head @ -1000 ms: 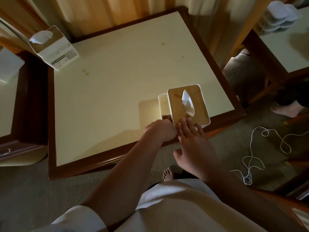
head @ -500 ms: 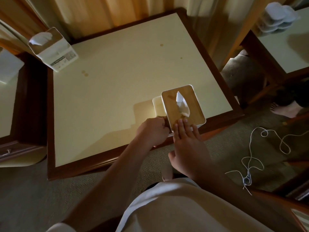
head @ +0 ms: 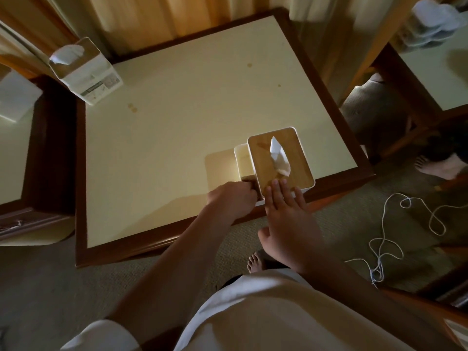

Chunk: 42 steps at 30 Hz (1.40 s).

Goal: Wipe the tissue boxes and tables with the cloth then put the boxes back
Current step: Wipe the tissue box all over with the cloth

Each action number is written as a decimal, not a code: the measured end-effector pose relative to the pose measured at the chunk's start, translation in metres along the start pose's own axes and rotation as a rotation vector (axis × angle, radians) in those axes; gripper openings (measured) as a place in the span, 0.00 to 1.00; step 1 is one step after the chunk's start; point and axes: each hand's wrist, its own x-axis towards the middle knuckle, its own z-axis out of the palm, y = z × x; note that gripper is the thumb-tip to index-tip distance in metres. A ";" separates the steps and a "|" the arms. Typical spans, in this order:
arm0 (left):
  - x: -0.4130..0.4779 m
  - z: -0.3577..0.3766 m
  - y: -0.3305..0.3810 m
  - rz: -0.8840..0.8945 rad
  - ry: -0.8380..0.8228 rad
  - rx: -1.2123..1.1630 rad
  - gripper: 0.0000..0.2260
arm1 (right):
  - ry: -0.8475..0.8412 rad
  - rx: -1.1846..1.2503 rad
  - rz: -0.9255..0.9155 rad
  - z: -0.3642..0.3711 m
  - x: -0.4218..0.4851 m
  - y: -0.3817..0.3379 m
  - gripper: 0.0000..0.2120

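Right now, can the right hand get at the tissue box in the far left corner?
Probably, leaning: the right hand holds nothing, and past the near box only bare table leads to the far tissue box.

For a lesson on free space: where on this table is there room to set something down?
Free: middle and near left of the cream-topped wooden table, between the white tissue box far left and the wooden-lidded tissue box. Crowded: the near right corner, with left hand and right hand at that box.

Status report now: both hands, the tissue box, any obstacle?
Right hand flat on tissue box lid. Left hand curled at its near-left side, grip unclear. Box at table edge. Other box far left, apart.
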 end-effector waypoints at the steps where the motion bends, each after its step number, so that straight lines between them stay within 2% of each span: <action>1: 0.006 -0.002 0.004 -0.018 -0.051 0.019 0.18 | -0.005 0.002 0.001 -0.001 0.000 0.000 0.42; 4: 0.019 -0.010 0.015 -0.040 -0.217 0.090 0.18 | -0.005 -0.009 0.008 0.000 0.001 0.001 0.43; 7: 0.024 -0.016 0.015 -0.054 -0.305 0.045 0.17 | -0.023 -0.010 0.018 0.000 0.001 -0.001 0.44; 11: 0.019 -0.018 0.006 0.027 -0.246 -0.007 0.18 | -0.045 -0.010 0.035 -0.002 0.001 -0.006 0.44; 15: 0.011 -0.013 0.004 0.029 -0.126 0.055 0.18 | -0.021 -0.021 0.033 -0.001 0.001 -0.007 0.44; 19: 0.021 -0.009 0.009 -0.082 -0.316 -0.040 0.21 | -0.036 -0.014 0.031 0.000 0.001 -0.006 0.45; 24: 0.027 -0.017 0.013 -0.122 -0.437 0.020 0.27 | -0.037 -0.019 0.031 0.000 0.002 -0.006 0.47; 27: 0.017 -0.026 0.019 -0.114 -0.406 0.069 0.24 | -0.039 -0.026 0.037 -0.001 0.001 -0.009 0.47; 31: 0.001 -0.034 0.028 -0.047 -0.283 0.214 0.18 | -0.027 -0.030 0.036 0.001 0.000 -0.011 0.47; 35: -0.006 -0.016 0.031 -0.033 -0.061 0.294 0.14 | -0.017 -0.027 0.038 0.002 0.001 -0.012 0.46; 37: -0.009 -0.006 0.030 -0.031 0.024 0.244 0.11 | -0.015 -0.029 0.040 0.002 0.002 -0.012 0.46; 42: -0.010 -0.008 0.022 -0.034 0.002 0.183 0.14 | -0.031 -0.057 0.031 0.002 0.001 -0.012 0.46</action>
